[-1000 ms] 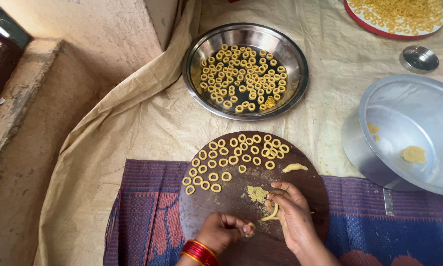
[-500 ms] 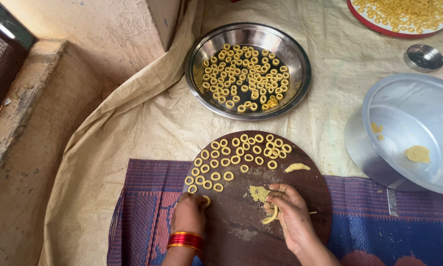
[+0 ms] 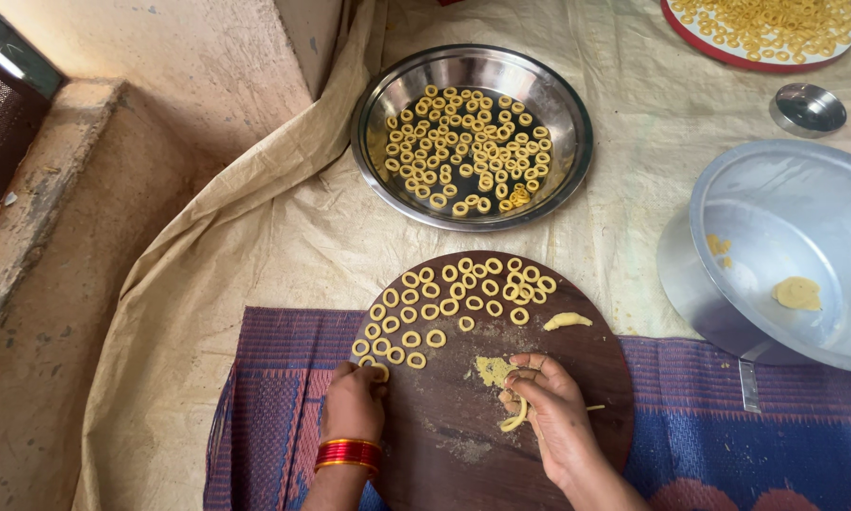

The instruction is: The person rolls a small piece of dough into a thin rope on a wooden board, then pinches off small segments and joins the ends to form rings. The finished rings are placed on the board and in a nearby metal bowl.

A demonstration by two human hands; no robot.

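- Steel bowl (image 3: 373,180) above the round wooden board (image 3: 463,454) holds many dough rings; the large pot (image 3: 728,237) to its right holds a dough lump.
- Left hand (image 3: 354,402) has moved up to the board's ring row, fingers closed, probably on a ring; right hand (image 3: 553,407) pinches a dough strip (image 3: 514,419).
- Board lies on a purple mat (image 3: 274,397) over tan cloth.

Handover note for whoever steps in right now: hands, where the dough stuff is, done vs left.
Left hand: at the round board's left edge, fingertips on a dough ring.
Right hand: pinching a thin dough strip.
Done: rows of rings on the board; steel plate full of rings.
Left: dough crumbs, small piece on board, lump in the big pot.
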